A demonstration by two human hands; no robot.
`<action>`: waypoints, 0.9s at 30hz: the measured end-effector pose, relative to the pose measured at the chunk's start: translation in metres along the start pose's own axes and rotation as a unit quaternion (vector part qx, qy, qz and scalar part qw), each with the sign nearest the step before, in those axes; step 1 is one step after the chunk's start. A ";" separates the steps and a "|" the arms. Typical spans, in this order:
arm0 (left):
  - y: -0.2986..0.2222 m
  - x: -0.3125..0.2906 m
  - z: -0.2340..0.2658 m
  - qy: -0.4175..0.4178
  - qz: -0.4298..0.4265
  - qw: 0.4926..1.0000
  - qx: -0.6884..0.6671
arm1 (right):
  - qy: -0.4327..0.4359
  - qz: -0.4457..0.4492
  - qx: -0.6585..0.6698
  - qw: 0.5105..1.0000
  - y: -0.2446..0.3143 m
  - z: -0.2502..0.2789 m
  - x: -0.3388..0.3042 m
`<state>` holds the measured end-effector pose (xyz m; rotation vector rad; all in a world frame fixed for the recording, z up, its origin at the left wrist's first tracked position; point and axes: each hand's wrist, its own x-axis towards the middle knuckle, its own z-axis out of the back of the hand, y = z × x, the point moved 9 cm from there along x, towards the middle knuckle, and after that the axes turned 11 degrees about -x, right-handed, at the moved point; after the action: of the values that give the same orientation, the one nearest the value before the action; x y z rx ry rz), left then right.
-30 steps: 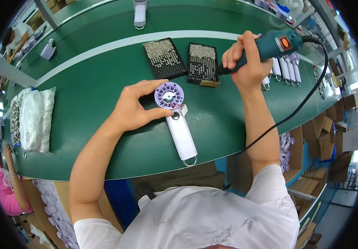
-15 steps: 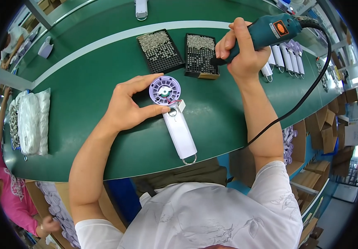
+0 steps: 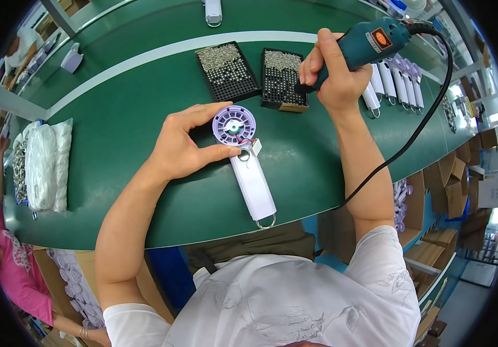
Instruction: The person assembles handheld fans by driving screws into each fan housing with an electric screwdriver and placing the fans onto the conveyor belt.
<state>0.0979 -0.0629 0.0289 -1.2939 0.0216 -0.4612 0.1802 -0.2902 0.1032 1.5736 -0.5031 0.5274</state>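
on a green table with a glossy top (image 3: 121, 191), a handheld fan with a round purple head and a long white handle (image 3: 253, 188) is laid with its open face turned upward. its metal loop is pointed toward the near table edge, and the motor and thin red wires are left visible in the head. a small white block (image 3: 256, 147) is seen beside the neck of the fan.

the fan is clamped by the left hand (image 3: 185, 144): the forefinger is placed at the far rim of the head, the thumb is pressed at the neck, and the other fingers are mostly hidden.

by the right hand (image 3: 341, 81), a teal electric screwdriver with a black nose (image 3: 370, 43) is gripped, with the fingers closed around its body. the nose is seen at the right edge of the right black tray (image 3: 269, 103); whether it is touched cannot be told. beside it, the left black tray (image 3: 234, 91) is placed, and both are partly filled with small silvery metal pieces (image 3: 219, 56). farther right, several white handles with metal loops (image 3: 398, 87) are lined up.
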 end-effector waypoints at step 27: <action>0.002 0.000 0.000 -0.002 0.005 1.000 -0.017 | 0.014 -0.009 -0.058 0.998 0.001 -0.012 0.005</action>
<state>0.0979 -0.0629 0.0272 -1.3277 0.0334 -0.4506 0.1835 -0.2785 0.1080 1.4569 -0.4893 0.4961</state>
